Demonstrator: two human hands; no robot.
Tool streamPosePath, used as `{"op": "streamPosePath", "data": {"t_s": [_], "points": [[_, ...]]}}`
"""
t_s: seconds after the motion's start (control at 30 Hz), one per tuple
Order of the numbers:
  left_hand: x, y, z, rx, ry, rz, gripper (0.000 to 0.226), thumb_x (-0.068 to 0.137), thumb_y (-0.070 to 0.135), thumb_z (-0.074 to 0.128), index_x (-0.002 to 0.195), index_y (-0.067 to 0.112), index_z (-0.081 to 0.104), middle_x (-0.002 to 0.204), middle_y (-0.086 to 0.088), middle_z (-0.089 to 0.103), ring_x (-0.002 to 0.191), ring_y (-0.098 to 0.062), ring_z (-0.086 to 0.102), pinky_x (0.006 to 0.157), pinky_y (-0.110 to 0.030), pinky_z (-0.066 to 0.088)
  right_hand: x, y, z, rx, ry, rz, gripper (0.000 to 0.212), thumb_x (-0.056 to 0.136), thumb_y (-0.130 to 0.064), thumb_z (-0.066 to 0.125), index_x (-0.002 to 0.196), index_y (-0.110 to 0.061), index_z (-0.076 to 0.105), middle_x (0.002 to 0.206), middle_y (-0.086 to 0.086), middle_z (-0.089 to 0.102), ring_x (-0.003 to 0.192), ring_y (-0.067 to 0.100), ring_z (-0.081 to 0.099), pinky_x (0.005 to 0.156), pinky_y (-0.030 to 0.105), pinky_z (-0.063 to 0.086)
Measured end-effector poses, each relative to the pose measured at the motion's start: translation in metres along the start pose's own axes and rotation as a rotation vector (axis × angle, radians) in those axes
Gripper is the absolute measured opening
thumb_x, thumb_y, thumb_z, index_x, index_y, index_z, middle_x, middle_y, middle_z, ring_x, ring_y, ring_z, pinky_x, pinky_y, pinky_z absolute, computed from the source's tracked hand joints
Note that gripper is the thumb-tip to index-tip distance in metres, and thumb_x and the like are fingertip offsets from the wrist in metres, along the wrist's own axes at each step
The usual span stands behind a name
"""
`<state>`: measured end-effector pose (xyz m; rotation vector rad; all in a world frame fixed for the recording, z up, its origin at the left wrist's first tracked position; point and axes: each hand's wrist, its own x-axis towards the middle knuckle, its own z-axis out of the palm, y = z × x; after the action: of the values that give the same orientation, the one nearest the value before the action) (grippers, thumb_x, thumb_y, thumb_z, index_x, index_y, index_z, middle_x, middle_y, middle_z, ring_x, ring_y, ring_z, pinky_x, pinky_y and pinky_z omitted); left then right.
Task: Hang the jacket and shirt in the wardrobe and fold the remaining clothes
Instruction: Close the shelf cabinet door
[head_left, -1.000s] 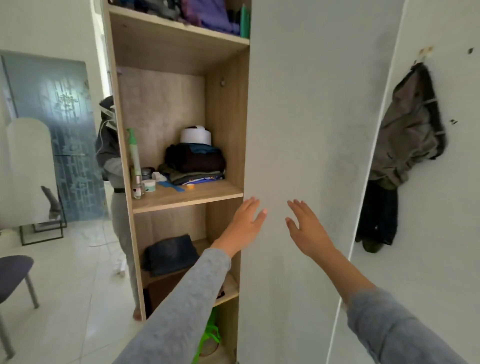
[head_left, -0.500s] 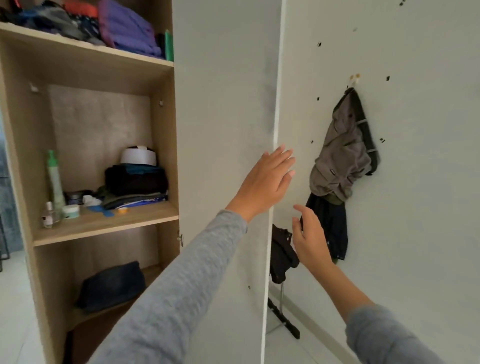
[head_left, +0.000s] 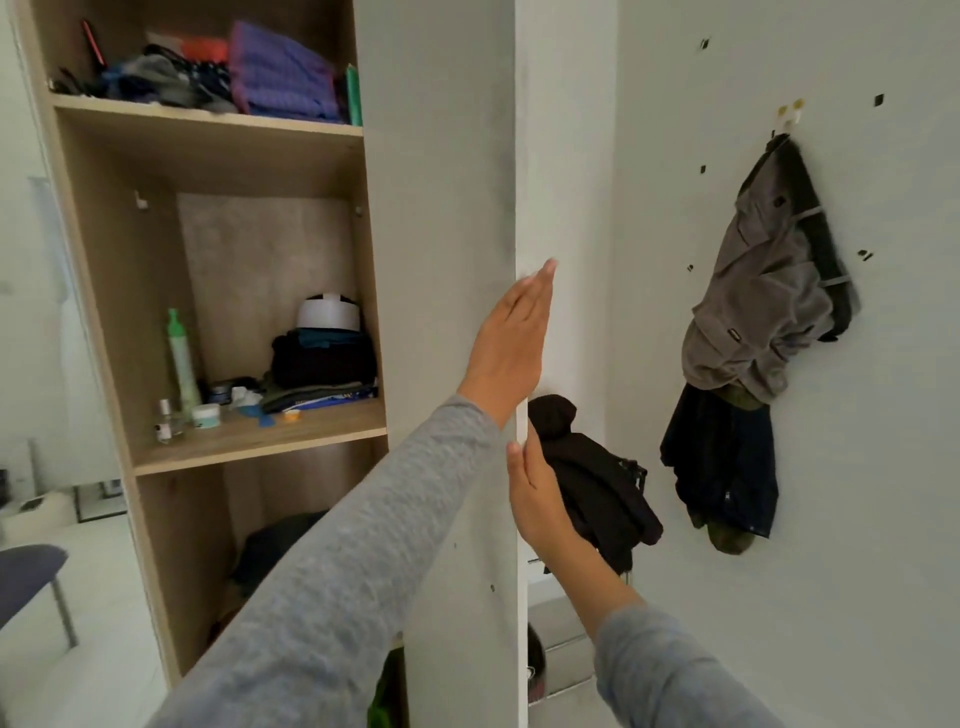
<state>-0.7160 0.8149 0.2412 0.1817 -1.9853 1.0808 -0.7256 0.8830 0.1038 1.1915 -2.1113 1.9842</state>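
The white wardrobe door stands in front of me, its free edge in the middle of the view. My left hand lies flat with straight fingers against the door near that edge. My right hand touches the edge lower down, fingers straight, thumb side toward the door. Behind the door a black garment hangs over something low. A grey jacket over dark clothes hangs from a hook on the right wall.
The open wardrobe section on the left has wooden shelves with folded clothes, a green bottle, small jars, and a purple pile on top. A dark chair stands at far left.
The view has swung right and closer. My left hand slid to the door's edge. My right hand rose from beside the door to touch its edge.
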Motion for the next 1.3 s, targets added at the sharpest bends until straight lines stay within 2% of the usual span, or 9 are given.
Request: {"op": "streamPosePath", "data": {"t_s": [0.1,0.2,0.27,0.33,0.47,0.73,0.93,1.1,1.3], "points": [[-0.018,-0.018,-0.004,0.019,0.055,-0.011,0.060,0.092,0.011,0.031,0.146,-0.006,0.010,0.157,-0.015,0.010,0.146,-0.022,0.005,0.116,-0.035,-0.001,-0.008,-0.003,0.016,0.062,-0.038,-0.045,0.053,0.102,-0.036,0.026,0.151,-0.023,0.012,0.149,0.007,0.037,0.135,0.013,0.037,0.114,0.036,0.031],[-0.043,-0.044,-0.006,0.003,0.086,-0.042,0.060,0.093,0.010,0.028,0.146,-0.007,0.005,0.157,-0.017,0.007,0.146,-0.025,0.004,0.120,-0.035,0.004,-0.014,-0.011,0.041,0.085,-0.118,-0.119,0.051,0.100,-0.040,0.026,0.147,-0.029,0.010,0.156,-0.008,0.017,0.142,0.001,0.015,0.118,0.028,0.016],[-0.060,-0.063,-0.011,0.007,0.065,-0.061,0.060,0.094,0.012,0.026,0.146,-0.007,0.003,0.157,-0.017,0.004,0.146,-0.026,0.002,0.120,-0.036,0.005,-0.018,-0.015,0.064,0.080,-0.141,-0.196,0.056,0.096,-0.051,0.024,0.147,-0.035,0.008,0.157,-0.015,0.011,0.142,-0.004,0.010,0.118,0.027,0.013],[-0.080,-0.087,-0.017,0.035,0.058,-0.089,0.059,0.095,0.014,0.026,0.147,-0.006,0.006,0.157,-0.017,0.006,0.146,-0.026,0.004,0.119,-0.036,0.004,-0.021,-0.021,0.092,0.085,-0.169,-0.263,0.052,0.096,-0.048,0.023,0.144,-0.043,0.002,0.156,-0.021,0.005,0.142,-0.006,0.005,0.117,0.023,0.009],[-0.121,-0.138,-0.019,0.073,0.005,-0.128,0.057,0.099,0.020,0.027,0.147,-0.005,0.009,0.157,-0.018,0.007,0.146,-0.027,0.004,0.118,-0.036,0.001,-0.026,-0.032,0.149,0.074,-0.214,-0.357,0.059,0.097,-0.043,0.021,0.148,-0.031,-0.006,0.157,-0.018,-0.008,0.142,-0.007,-0.004,0.115,0.014,0.002],[-0.188,-0.225,0.013,0.115,-0.148,-0.200,0.055,0.102,0.021,0.020,0.145,-0.004,-0.004,0.157,-0.019,-0.003,0.145,-0.031,-0.005,0.119,-0.040,0.009,-0.010,-0.043,0.247,-0.097,-0.288,-0.488,0.059,0.102,-0.037,0.023,0.142,-0.032,-0.020,0.148,-0.022,-0.031,0.138,-0.008,-0.021,0.104,0.001,-0.011],[-0.219,-0.286,0.057,0.080,-0.117,-0.192,0.057,0.097,0.016,0.031,0.145,-0.005,0.010,0.155,-0.022,0.009,0.145,-0.032,0.007,0.118,-0.042,0.018,0.035,-0.050,0.308,-0.187,-0.203,-0.575,0.062,0.101,-0.030,0.035,0.147,-0.023,-0.005,0.154,-0.014,-0.012,0.138,-0.010,-0.013,0.106,0.002,-0.006],[-0.244,-0.326,0.100,0.039,-0.024,-0.191,0.054,0.096,0.020,0.023,0.145,-0.004,0.022,0.154,-0.020,0.020,0.144,-0.029,0.017,0.117,-0.040,0.021,0.090,-0.069,0.356,-0.149,0.020,-0.550,0.052,0.097,-0.019,0.046,0.145,-0.015,0.025,0.151,0.003,0.022,0.137,0.014,0.026,0.112,0.025,0.026],[-0.257,-0.347,0.146,-0.126,0.026,-0.296,0.059,0.090,0.009,0.032,0.145,-0.005,0.020,0.155,-0.020,0.017,0.145,-0.028,0.013,0.117,-0.041,0.022,0.133,-0.082,0.388,-0.192,0.104,-0.566,0.051,0.095,-0.015,0.047,0.143,-0.013,0.029,0.148,0.003,0.026,0.135,0.015,0.028,0.111,0.025,0.028]]}}
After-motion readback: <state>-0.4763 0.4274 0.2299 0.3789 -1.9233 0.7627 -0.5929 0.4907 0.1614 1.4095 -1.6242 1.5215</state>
